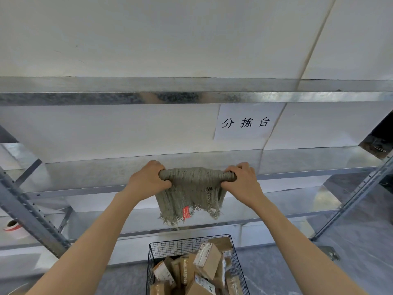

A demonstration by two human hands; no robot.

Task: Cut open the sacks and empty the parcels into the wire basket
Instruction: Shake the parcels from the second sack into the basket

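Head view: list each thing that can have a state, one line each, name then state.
sack: empty, partly rolled up, frayed end hanging, held above the basket
left hand: closed on the left end of the roll
right hand: closed on the right end of the roll
wire basket: open-topped, holding parcels
parcels: piled loosely, tilted
tape roll: lying on a shelf at left
paper sign: stuck flat on the wall

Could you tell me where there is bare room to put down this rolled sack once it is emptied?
The metal shelf behind the sack is bare either side of both hands. The wire basket is crowded with parcels.
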